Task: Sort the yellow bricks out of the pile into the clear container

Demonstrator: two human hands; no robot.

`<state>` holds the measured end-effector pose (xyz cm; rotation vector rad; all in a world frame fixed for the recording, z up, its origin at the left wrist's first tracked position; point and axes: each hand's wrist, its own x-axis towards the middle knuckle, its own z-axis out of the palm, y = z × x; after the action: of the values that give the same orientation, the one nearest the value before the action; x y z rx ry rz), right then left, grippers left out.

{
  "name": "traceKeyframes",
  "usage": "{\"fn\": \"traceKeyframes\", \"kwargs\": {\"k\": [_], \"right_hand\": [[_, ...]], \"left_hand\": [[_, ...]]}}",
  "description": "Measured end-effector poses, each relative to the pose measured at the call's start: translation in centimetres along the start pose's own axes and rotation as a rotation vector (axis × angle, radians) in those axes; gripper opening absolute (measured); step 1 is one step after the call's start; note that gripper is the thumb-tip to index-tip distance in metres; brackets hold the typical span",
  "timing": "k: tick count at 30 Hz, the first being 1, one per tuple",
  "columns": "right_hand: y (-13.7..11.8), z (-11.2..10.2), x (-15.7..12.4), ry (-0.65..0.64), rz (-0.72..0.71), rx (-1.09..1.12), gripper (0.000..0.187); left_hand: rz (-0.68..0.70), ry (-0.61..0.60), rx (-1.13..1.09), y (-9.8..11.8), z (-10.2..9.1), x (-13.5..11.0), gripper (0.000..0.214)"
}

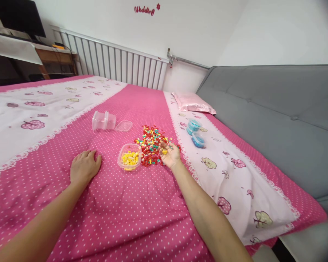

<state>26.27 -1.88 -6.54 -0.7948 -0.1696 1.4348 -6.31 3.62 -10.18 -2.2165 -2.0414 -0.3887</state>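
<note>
My right hand [172, 155] is turned palm up at the right side of a mixed pile of small capsule-shaped pieces [151, 143], mostly red with yellow, green and white among them. A few yellow pieces [164, 151] lie in its palm, with the fingers curled around them. Just left of the pile stands a clear square tub [119, 163], its lid off, with yellow pieces [130, 158] inside. My left hand [84, 166] rests palm down on the bedspread, left of the tub, fingers stretched out and holding nothing.
Clear tubs [100, 120] lie on their side behind, with a loose lid [124, 126] beside them. To the right are tubs of blue pieces [198, 140]. A pink pillow [192, 102] and a grey headboard [276, 105] border the bed.
</note>
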Motion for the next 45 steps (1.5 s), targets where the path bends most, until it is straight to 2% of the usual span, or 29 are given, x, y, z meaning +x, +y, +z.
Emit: {"fn": "traceKeyframes", "kwargs": {"k": [6,11,16,19,24,30,37,45], "right_hand": [[0.1,-0.1,0.2,-0.016,-0.003,-0.015,0.027],[0.4,-0.1,0.3,-0.007,-0.083,-0.397,0.018],[1.3,-0.4,0.4,0.042,-0.148,-0.62,0.019],[1.8,-0.8,0.8,0.106,-0.224,-0.812,0.02],[2.7,-1.2,1.8,0.244,-0.362,-1.209,0.007],[3.5,-0.5,2.5,0.38,-0.346,-1.553,0.009],[3.6,-0.3,2.3,0.407,-0.349,-1.681,0.014],[3.4,-0.7,2.6,0.441,-0.348,-1.622,0.014]], "left_hand": [[0.007,0.011,-0.011,-0.1,0.1,0.0,0.061],[0.004,0.009,-0.003,0.1,-0.1,0.0,0.061],[0.003,0.015,0.002,0.1,-0.1,-0.1,0.061],[0.008,0.02,-0.003,0.0,0.0,-0.1,0.06],[0.011,0.03,-0.012,-0.1,0.2,0.0,0.059],[0.013,0.022,-0.016,-0.2,0.3,0.1,0.061],[0.007,0.009,-0.008,-0.1,0.1,0.0,0.062],[0.012,0.022,0.01,-0.2,0.3,0.1,0.06]]}}
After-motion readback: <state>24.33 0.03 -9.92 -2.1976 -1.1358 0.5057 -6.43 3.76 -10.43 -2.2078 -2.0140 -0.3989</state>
